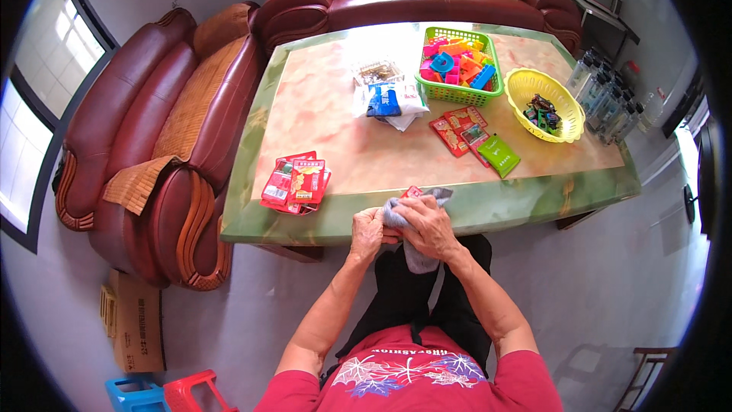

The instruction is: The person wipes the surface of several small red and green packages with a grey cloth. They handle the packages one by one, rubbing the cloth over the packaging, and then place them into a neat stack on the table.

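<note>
Just over the table's near edge, a grey cloth (420, 259) is bunched between my hands, one end hanging down in front of my dark trousers. My right hand (428, 225) closes over the cloth from above. Pressed against the cloth's left side, my left hand (367, 232) is closed on it, its fingertips partly hidden. A small red packet (412, 192) shows just beyond my right fingers; most of it is covered. To the left lies a stack of red packets (296, 183). Farther right are more red packets (460, 130) and a green packet (499, 155).
A green basket (460, 94) of colourful plastic pieces and a yellow basket (544, 76) of small dark items stand on the table (335, 217). Clear bags (393, 101) lie left of them. Bottles (608, 99) cluster by the right edge. Sofas (164, 99) stand left and behind.
</note>
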Available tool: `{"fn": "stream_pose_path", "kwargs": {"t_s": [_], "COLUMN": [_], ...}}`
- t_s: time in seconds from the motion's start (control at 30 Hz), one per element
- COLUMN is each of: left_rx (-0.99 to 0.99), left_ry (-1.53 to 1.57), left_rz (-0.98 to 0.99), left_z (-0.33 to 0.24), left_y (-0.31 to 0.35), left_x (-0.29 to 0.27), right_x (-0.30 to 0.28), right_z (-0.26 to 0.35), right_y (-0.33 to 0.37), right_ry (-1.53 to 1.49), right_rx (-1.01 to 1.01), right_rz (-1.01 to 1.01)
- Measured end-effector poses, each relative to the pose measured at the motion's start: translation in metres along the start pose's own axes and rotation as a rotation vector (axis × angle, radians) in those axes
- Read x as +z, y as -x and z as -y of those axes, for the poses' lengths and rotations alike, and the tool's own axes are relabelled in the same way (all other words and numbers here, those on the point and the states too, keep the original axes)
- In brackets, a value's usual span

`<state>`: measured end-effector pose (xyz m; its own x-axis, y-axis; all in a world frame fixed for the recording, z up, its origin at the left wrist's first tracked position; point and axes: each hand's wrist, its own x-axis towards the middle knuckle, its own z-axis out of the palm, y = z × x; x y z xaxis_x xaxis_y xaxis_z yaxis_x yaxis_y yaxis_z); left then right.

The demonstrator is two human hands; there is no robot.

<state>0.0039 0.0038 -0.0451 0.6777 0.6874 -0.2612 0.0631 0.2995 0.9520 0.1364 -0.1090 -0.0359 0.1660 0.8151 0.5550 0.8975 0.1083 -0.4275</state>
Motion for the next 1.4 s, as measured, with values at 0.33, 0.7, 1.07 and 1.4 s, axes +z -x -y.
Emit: {"fn": "stream_pose_path", "kwargs": {"t_s": [0.33,0.7,1.07,1.4], "left_rx": [-0.076,0.012,0.485,0.485], "left_ry": [-0.032,0.035,-0.208,-0.442], "left_rz": [0.046,0.036,-0.617,-0.81], "left_z": [-0.011,-0.001,-0.078,-0.058], "left_y": [0.003,0.007,0.015,-0.034], "left_x": [0.001,0.001,-0.105,-0.21], "right_x": [-0.008,-0.02,-0.023,-0.027], "right_z": [0.007,-0.066,-0.077,-0.073], "right_y": [0.006,-0.004,0.01,0.008], "right_ry": [0.094,0.491,0.486,0.43], "right_rx": [0.106,0.425,0.453,0.444], "right_rz": [-0.009,-0.113,-0.147,-0.154]}}
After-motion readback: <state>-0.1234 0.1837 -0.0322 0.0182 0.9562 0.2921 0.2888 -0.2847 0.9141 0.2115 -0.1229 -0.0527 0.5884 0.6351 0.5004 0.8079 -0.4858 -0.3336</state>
